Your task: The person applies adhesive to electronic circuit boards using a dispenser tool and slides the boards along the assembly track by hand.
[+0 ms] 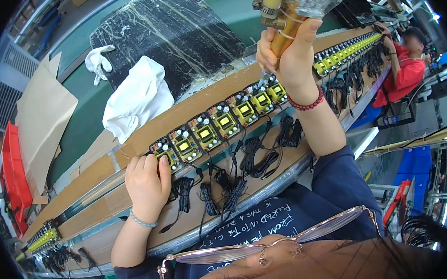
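A row of adapter circuit boards with yellow transformers, in open black cases, runs across the cardboard-topped bench. My left hand grips the leftmost board, its fingers bent over the far side and its thumb on the near part. Raised over the right part of the row, my right hand is closed round an amber glue dispenser with a hose clamp. The dispenser's pale nozzle points down at a board near the row's right end. Coiled black cables lie along the near side.
A black scuffed mat, a white cloth and a white glove lie beyond the row. More boards continue right, where a person in red works. Another group of boards sits far left, near a red bin.
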Demonstrator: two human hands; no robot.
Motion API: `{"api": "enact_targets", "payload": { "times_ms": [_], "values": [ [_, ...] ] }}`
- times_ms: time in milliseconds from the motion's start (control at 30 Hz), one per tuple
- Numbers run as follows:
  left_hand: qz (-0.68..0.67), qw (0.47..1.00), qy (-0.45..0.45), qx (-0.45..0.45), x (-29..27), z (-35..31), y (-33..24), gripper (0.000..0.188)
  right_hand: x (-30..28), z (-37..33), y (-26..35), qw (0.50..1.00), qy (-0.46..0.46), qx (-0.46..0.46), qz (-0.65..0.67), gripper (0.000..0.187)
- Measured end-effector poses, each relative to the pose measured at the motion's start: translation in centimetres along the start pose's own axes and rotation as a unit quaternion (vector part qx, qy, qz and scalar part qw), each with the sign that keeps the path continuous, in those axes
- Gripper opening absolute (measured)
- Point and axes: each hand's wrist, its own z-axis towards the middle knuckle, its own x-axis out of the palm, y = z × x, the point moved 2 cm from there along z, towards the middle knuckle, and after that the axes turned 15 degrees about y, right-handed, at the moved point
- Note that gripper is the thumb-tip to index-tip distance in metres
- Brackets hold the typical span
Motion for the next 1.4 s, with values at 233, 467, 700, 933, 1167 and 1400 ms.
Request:
{"api": "enact_targets", "payload": {
  "times_ms": [233, 467, 700, 933, 1167, 1400],
  "values": [
    [0.009, 1.000, -0.005, -0.010, 0.1, -0.4, 0.1, 0.025, 0.6, 0.0, 0.1, 1.000, -0.015, 0.001, -0.024, 0.086],
    [0.000, 1.000, -0.023, 0.007, 0.1, -1.3, -0.2, 0.024, 2.5, 0.9, 2.3, 0.999, 0.024, -0.021, 0.034, 0.097],
    [0.015, 0.999, -0.037, 0.010, 0.6, -1.3, 0.2, 0.028, 5.2, 1.0, 1.6, 0.996, 0.023, -0.034, 0.080, 0.097],
    [0.009, 0.999, -0.044, 0.012, 0.5, -1.3, 0.1, 0.027, 5.5, 0.8, 0.1, 0.998, 0.026, 0.006, 0.065, 0.090],
    [0.008, 0.999, -0.045, 0.012, 0.5, -1.4, 0.3, 0.027, 5.4, 1.0, 0.0, 0.995, 0.026, 0.019, 0.093, 0.085],
    [0.006, 0.999, -0.052, 0.017, 0.5, -1.4, 0.2, 0.027, 5.0, 0.8, -0.1, 0.994, 0.011, 0.023, 0.110, 0.084]
  ]
}}
